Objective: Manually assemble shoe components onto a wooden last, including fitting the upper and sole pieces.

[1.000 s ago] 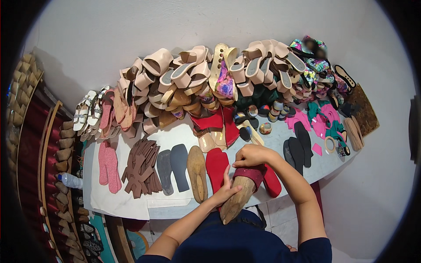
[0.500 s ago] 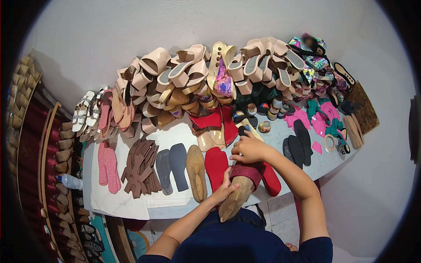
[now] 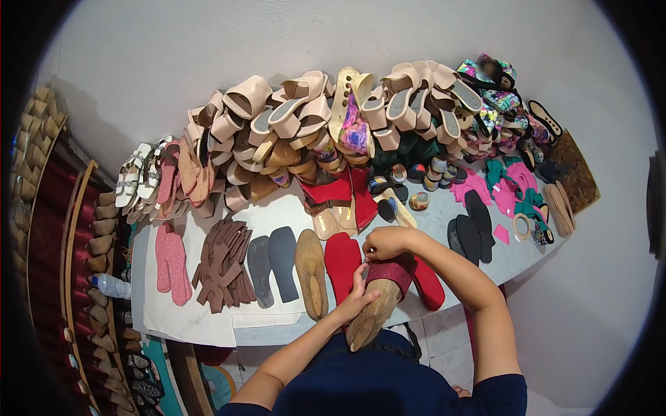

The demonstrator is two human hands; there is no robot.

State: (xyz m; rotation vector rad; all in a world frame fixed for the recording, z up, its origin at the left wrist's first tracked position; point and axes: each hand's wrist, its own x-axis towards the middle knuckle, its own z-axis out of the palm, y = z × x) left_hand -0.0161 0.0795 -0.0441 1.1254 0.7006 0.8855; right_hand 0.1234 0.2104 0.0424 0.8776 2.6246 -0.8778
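Note:
My left hand [image 3: 355, 302] grips a wooden shoe last [image 3: 373, 315], its toe pointing down toward my lap. Around the last goes a dark red shoe upper [image 3: 390, 272]. Over the far edge of that upper, my right hand [image 3: 387, 243] is closed, with its fingertips curled in at the left side near my left thumb. Whatever is between those fingertips is hidden. Red soles lie on the table behind the last, one on the left [image 3: 342, 260] and one on the right [image 3: 429, 286]. A second wooden last [image 3: 311, 270] rests left of them.
Heaped sandals [image 3: 298, 114] line the wall at the table's back. Grey soles [image 3: 282, 260], brown cut straps [image 3: 225, 267] and pink soles [image 3: 171, 267] lie to the left, black soles [image 3: 468, 236] to the right. Racks of lasts [image 3: 104, 229] stand at far left, beside a plastic bottle [image 3: 111, 286].
My right hand has drawn back toward me and its fingers have curled in at the upper's left edge. The left hand and the last have stayed in place.

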